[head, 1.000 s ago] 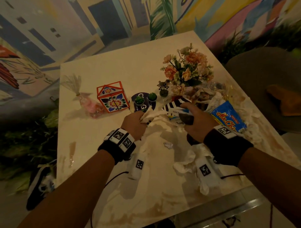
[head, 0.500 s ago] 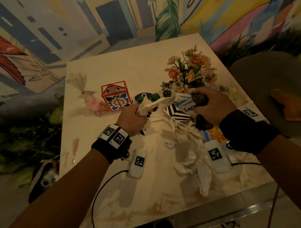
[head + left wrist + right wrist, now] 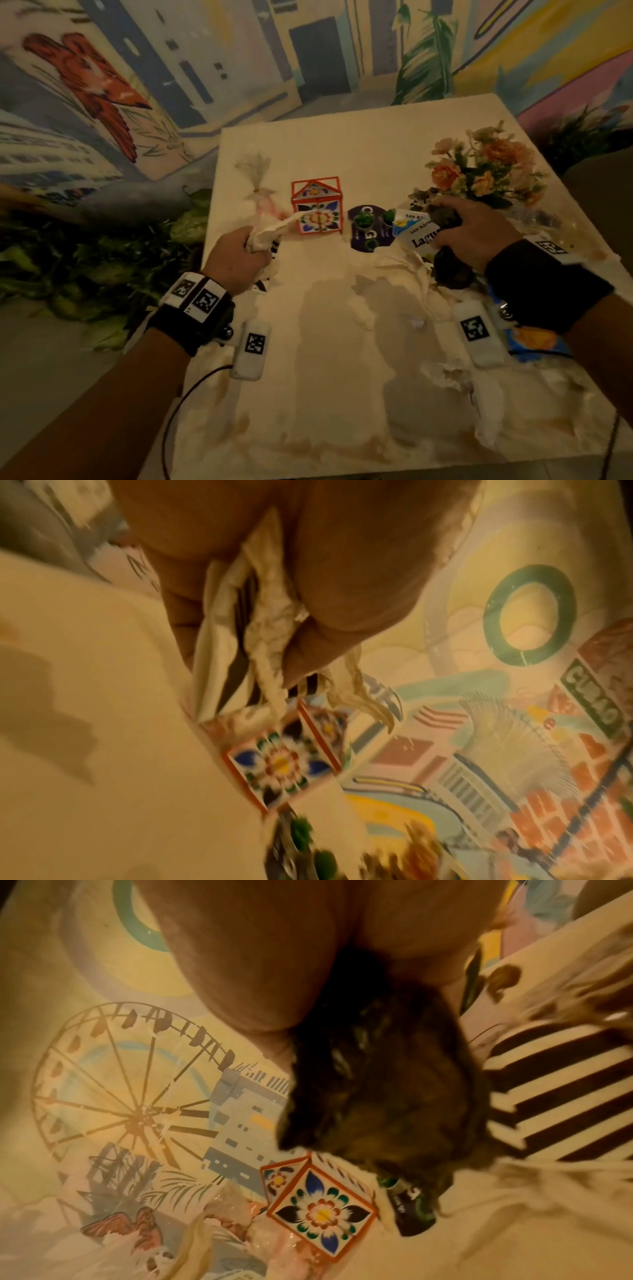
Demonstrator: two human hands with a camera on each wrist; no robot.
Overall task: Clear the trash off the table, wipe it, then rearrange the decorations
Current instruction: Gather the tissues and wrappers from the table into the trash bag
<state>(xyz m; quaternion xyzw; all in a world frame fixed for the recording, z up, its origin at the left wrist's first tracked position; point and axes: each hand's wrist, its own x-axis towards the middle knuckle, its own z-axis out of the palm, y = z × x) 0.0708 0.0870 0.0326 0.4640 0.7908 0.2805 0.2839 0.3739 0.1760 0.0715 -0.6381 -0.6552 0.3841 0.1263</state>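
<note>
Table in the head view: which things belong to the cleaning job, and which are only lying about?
Job:
- crumpled white tissue in left hand
- dark crumpled wrapper in right hand
- blue snack bag
- orange-framed floral box
- peach flower bouquet

Lying about:
- green leaves on floor

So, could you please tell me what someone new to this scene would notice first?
Probably the two hands in mid-clearing: the left hand grips a crumpled white tissue near the table's left edge, and the right hand clutches a dark wad of trash with a printed wrapper. Between them stands the bright floral box with its orange frame, and the orange flower bouquet sits at the far right.
</note>
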